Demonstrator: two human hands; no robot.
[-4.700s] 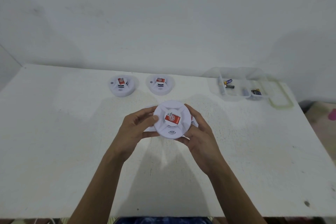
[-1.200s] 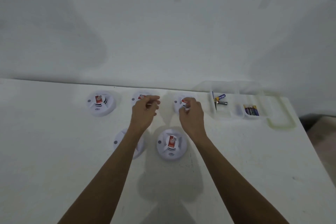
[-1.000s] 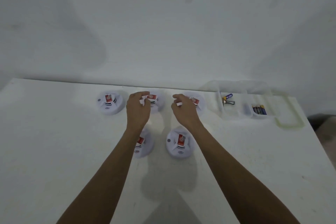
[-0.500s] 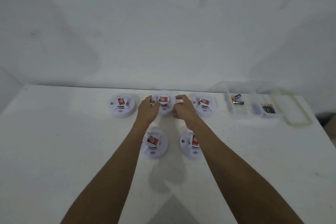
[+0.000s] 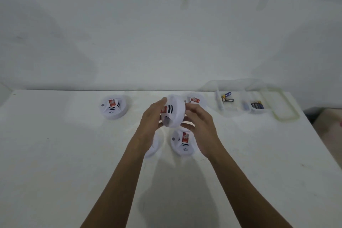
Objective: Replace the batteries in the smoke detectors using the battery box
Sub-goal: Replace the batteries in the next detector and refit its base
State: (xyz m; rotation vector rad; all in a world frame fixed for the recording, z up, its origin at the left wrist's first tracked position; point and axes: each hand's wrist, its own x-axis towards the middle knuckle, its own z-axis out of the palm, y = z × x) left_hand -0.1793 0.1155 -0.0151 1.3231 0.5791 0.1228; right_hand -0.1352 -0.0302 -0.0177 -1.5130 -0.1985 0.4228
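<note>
Now one smoke detector [image 5: 174, 112] is up off the table [image 5: 55, 153], tipped sideways, gripped by the left hand [image 5: 150, 119] and the right hand [image 5: 200, 126]. Four other detectors [image 5: 112, 107] lie on the table around it, and one clear battery box [image 5: 237, 109] sits far right.

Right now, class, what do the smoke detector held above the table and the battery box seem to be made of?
Smoke detector: probably moulded plastic; white, smooth, matte shell with dark vent slots. Battery box: likely clear, slightly glossy plastic; the batteries show through its walls.
</note>
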